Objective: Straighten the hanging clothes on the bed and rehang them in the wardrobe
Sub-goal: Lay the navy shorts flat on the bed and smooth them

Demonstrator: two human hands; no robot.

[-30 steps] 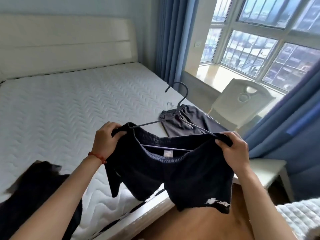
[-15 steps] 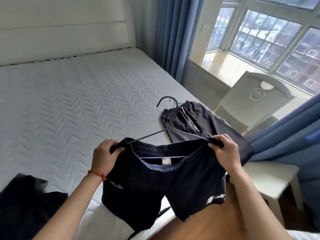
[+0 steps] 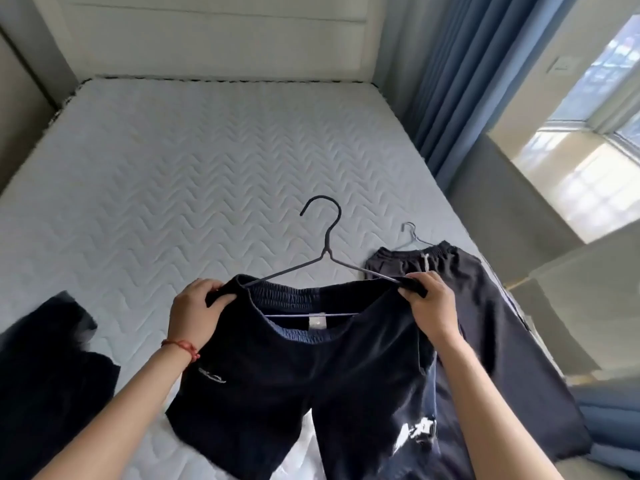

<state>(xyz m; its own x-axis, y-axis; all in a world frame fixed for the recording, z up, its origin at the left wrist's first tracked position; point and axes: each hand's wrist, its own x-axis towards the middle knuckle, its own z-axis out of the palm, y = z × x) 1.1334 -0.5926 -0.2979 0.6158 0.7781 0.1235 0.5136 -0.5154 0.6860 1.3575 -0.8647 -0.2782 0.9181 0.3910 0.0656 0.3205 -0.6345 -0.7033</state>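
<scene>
White quilted bed (image 3: 194, 174) carries everything: over its near edge, dark navy shorts (image 3: 311, 368) hang on a dark wire hanger (image 3: 323, 237), left hand (image 3: 194, 313) and right hand (image 3: 429, 306) fingers curled tight on the waistband ends.

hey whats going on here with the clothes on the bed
A person is straightening dark shorts on a black hanger over the bed. The left hand and right hand each grip one end of the waistband. Grey trousers on a second hanger lie to the right on the mattress, and another dark garment lies at the left. No wardrobe is in view.
</scene>
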